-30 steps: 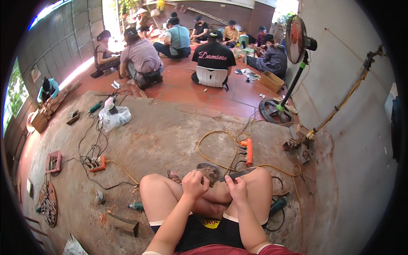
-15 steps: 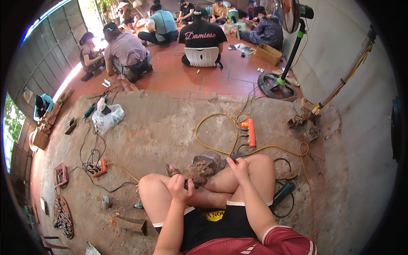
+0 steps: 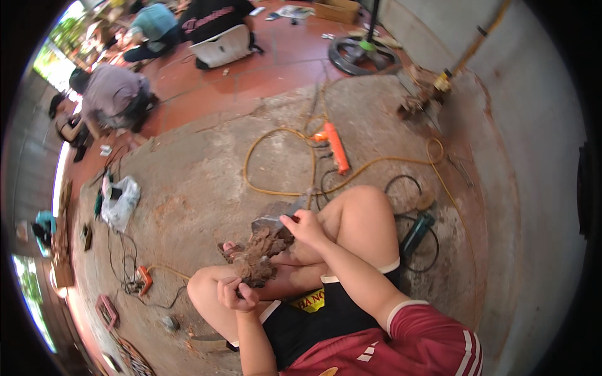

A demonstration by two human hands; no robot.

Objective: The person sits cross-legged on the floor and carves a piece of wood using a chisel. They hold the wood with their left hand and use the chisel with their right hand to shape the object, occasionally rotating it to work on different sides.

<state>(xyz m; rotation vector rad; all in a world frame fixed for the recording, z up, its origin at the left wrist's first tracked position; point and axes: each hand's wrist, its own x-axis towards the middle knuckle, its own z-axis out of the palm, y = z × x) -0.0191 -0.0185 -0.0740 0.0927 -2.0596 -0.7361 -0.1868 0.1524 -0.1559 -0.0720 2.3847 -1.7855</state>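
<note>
A rough, knobbly brown carved piece (image 3: 256, 258), which looks like wood, is tilted above my crossed legs. My left hand (image 3: 237, 294) is closed on its lower end. Its upper end lies against a dark grey block (image 3: 268, 222) in front of my shins. My right hand (image 3: 306, 227) is beside the carving's upper right side, fingers pinched on a dark flat strip. Most of that strip is hidden or blurred, so its exact kind cannot be told.
An orange power strip (image 3: 336, 149) with a looping yellow cord lies ahead. A green power tool (image 3: 417, 233) lies by my right knee, a plastic bag (image 3: 122, 203) at the left. Several people sit on the red tiles; a fan base (image 3: 364, 55) stands near the wall.
The view has turned, shifting the surroundings. The carving has swung from nearly level to a steeper tilt, its left-hand end lower. My right hand has come closer to it.
</note>
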